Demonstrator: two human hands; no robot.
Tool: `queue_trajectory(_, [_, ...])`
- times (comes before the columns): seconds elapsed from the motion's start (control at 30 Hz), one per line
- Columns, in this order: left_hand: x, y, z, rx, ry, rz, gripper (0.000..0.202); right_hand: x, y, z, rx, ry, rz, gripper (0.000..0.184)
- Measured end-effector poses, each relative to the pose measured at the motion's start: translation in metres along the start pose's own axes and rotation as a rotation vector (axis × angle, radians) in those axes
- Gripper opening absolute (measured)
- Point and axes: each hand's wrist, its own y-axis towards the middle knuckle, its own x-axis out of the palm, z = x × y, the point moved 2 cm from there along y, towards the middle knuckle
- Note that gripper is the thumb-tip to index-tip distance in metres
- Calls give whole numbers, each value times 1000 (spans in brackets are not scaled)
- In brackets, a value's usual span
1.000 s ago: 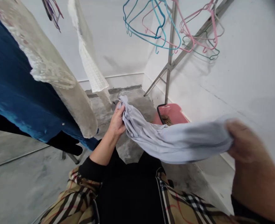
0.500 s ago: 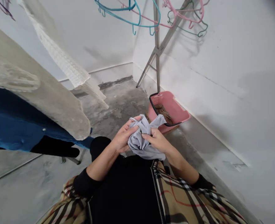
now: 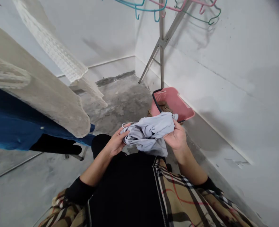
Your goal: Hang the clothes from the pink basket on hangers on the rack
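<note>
A crumpled light grey garment [image 3: 148, 130] stretches between my two hands in front of my body; its exact kind is hidden by the folds. My left hand [image 3: 117, 140] grips its left end, the thumb on top, where a thin pale cord loops out. At the other end my right hand [image 3: 176, 135] holds the cloth, fingers behind it and partly hidden. Just beyond the garment stands a pink basket [image 3: 183, 108] with a black handle and brown cloth inside, its near side partly covered by the garment.
Clothes hang at the left: a beige sleeve [image 3: 59, 101], a white knitted piece [image 3: 51, 45] and a blue garment [image 3: 14, 119]. Blue, pink and green hangers [image 3: 151, 9] hang overhead by a metal rack [image 3: 162, 56]. A white wall [image 3: 243, 78] runs along the right.
My hands have moved apart, the right one outward to the right. The bunched grey garment is now spread wider between them. The view has tipped slightly downward.
</note>
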Motion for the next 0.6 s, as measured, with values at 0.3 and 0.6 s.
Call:
queue_trajectory(0.3, [-13, 7, -43, -220, 229, 217, 101, 1, -3, 10, 25, -113, -96, 8])
queue_trajectory(0.6, [-1, 8, -45, -255, 186, 66, 76, 15, -10, 45, 196, -122, -162, 8])
